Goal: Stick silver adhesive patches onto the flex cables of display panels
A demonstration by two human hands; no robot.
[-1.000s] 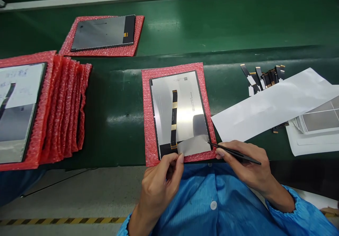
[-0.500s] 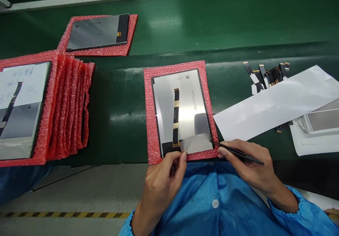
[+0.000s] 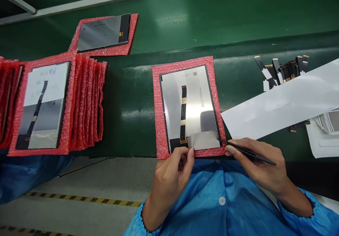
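Observation:
A display panel (image 3: pixel 194 101) lies back side up on a red bubble-wrap bag (image 3: pixel 156 123) before me. A black flex cable (image 3: pixel 183 112) runs along the panel. Across its near right end rests a thin grey rectangular film (image 3: pixel 203 140), slightly lifted. My left hand (image 3: pixel 172 172) pinches the film's near left corner between thumb and finger. Black tweezers (image 3: pixel 251 152) are gripped in my right hand (image 3: pixel 261 163), and their tips meet the film's right edge at the panel's border. Whether the tips are closed on that edge is too small to tell.
On the left stand stacked red bubble bags (image 3: pixel 87 101), topped by a panel (image 3: pixel 47 112) with handwritten paper. Another panel (image 3: pixel 102 34) lies farther back. To the right are loose flex cables (image 3: pixel 287 70), a long white sheet (image 3: pixel 280 101) and stacked film sheets (image 3: pixel 321 135).
The view has swung left, so everything sits farther right and more of the left stack shows. Both hands keep nearly the same places on the film and panel.

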